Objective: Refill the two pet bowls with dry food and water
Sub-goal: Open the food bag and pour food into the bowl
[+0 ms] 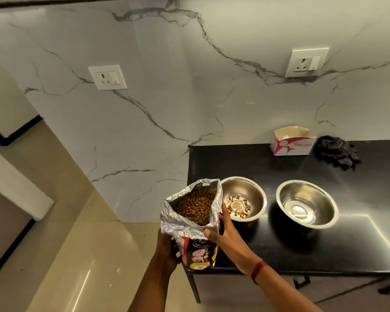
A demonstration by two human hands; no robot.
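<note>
An open foil bag of brown kibble [195,207] is held upright just off the left edge of the black counter [351,244]. My left hand [167,251] grips the bag's lower body from the left. My right hand [223,230] grips the bag's open rim on its right side, thumb on the foil. Two steel bowls stand on the counter. The left bowl [253,192], right beside the bag's mouth, holds a small scatter of kibble. The right bowl [306,203] has a thin layer of water at its bottom.
A torn white and red carton [292,143] and a dark crumpled cloth [337,153] lie at the counter's back by the marble wall. Two wall sockets [107,77] sit above. Tiled floor [77,255] spreads to the left, below the counter's edge.
</note>
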